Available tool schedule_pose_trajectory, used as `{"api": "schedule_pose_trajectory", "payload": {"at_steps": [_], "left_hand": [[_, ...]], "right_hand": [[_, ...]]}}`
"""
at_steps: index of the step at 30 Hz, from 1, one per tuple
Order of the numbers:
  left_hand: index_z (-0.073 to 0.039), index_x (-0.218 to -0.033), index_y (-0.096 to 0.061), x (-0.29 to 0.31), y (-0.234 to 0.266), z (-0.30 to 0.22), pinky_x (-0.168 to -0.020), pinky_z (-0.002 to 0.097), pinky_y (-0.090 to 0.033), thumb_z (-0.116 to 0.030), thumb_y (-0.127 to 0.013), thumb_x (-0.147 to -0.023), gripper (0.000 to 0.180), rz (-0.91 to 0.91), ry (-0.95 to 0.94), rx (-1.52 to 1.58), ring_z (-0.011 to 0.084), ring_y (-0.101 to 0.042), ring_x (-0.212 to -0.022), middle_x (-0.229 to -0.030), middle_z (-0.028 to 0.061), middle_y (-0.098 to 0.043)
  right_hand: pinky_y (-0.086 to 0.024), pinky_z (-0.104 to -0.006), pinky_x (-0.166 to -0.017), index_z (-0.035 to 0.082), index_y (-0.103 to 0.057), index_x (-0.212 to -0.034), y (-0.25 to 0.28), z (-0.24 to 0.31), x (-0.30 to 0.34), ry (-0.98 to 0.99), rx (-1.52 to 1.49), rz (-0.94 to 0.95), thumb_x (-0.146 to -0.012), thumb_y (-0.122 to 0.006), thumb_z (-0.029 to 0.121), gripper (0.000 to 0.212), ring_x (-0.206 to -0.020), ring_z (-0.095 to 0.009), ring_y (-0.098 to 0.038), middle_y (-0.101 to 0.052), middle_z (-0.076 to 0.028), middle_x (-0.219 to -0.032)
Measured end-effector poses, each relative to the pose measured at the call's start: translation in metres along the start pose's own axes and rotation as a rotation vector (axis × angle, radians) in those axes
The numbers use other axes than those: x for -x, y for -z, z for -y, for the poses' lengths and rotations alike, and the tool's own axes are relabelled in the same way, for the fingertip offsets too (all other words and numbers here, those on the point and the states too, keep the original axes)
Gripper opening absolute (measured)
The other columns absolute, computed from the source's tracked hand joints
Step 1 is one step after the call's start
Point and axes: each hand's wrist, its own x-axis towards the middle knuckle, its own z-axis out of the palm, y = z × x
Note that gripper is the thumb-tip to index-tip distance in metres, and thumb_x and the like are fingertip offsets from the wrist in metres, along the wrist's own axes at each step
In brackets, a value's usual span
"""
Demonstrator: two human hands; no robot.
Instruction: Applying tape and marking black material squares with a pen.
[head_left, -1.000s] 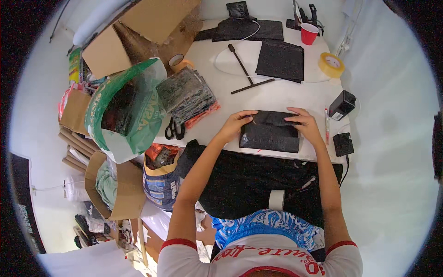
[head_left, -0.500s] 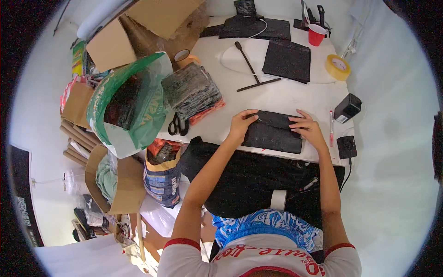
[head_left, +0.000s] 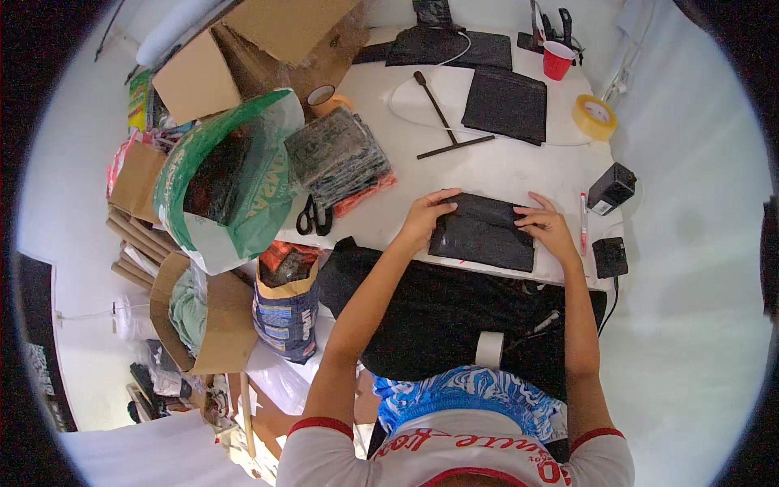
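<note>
A black folded sheet (head_left: pixel 483 235), looking like plastic or thin cloth, lies near the front edge of the white table. My left hand (head_left: pixel 427 217) pinches its upper left corner between thumb and fingers. At the upper right edge, my right hand (head_left: pixel 547 229) grips the sheet, one finger lifted away from the others. Farther back lies another black folded sheet (head_left: pixel 505 105), beside a dark T-shaped rod (head_left: pixel 438 114). Black cloth (head_left: pixel 454 321) covers my lap, with a white roll (head_left: pixel 489 350) and a marker (head_left: pixel 544 322) on it.
Left of my hands are black scissors (head_left: pixel 314 217), a stack of wrapped dark packets (head_left: pixel 337 158) and a green-white plastic bag (head_left: pixel 272 187). On the right are a red marker (head_left: pixel 583 227), a black box (head_left: pixel 612 188), a tape roll (head_left: pixel 594 118) and a red cup (head_left: pixel 557 61).
The folded sheet's upper flap now lies flatter, and the crease across its middle shows less. Both hands have shifted very slightly to the right at its upper corners.
</note>
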Motion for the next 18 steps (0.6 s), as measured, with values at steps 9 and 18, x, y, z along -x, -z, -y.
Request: {"api": "schedule_pose_trajectory", "payload": {"at_steps": [9,18], "left_hand": [[-0.003,-0.112,-0.060,0.001,0.004,0.005,-0.073,0.0234,-0.049,0.006,-0.056,-0.080,0.034,-0.008,0.004,0.030,0.0134,-0.059,-0.080,-0.094,0.0066,-0.063],[-0.004,-0.114,-0.059,-0.001,0.003,0.007,-0.077,0.0233,-0.048,0.010,-0.054,-0.078,0.039,0.016,-0.021,0.052,0.0134,-0.057,-0.083,-0.098,0.0063,-0.061]], "right_hand": [[-0.033,-0.0362,-0.100,0.008,-0.071,-0.086,-0.002,-0.003,-0.001,0.032,0.027,0.022,-0.068,-0.064,-0.002,0.022,-0.126,-0.027,-0.037,-0.064,-0.005,-0.107],[-0.036,-0.0384,-0.098,0.010,-0.070,-0.089,0.016,0.011,0.011,0.030,0.565,-0.127,-0.072,-0.054,-0.004,0.027,-0.117,-0.036,-0.045,-0.059,-0.011,-0.114]]}}
